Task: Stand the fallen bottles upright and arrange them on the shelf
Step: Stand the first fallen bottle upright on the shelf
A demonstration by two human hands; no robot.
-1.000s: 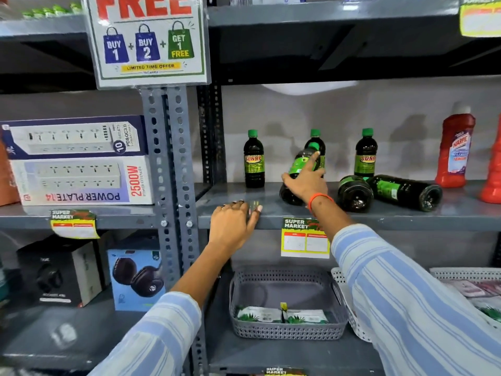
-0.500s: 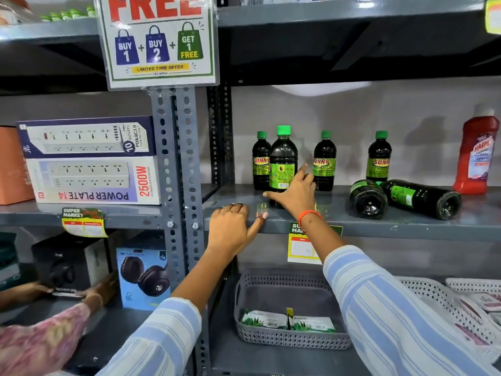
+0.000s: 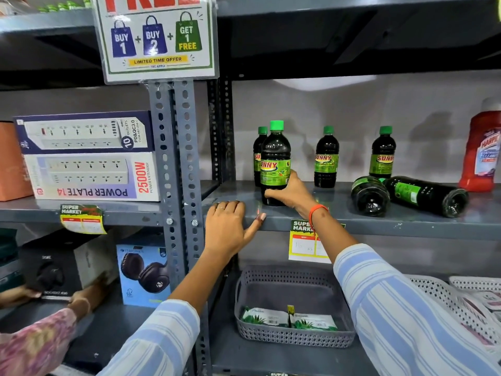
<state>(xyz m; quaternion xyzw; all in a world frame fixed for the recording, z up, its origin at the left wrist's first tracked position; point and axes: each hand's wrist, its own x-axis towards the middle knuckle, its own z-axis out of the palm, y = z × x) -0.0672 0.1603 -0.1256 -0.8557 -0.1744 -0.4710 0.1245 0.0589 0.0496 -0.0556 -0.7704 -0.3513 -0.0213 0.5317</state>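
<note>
On a grey steel supermarket shelf (image 3: 352,223), the right hand (image 3: 291,191) grips an upright green-capped bottle (image 3: 275,164) at its base, setting it down. The left hand (image 3: 230,226) rests open-fingered on the edge. Two fallen bottles (image 3: 412,195) at three o'clock likely come next.

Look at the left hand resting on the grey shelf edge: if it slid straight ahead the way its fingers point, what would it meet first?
The left hand points toward the shelf back; the way looks free up to the grey back wall, though depth is unclear.
</note>
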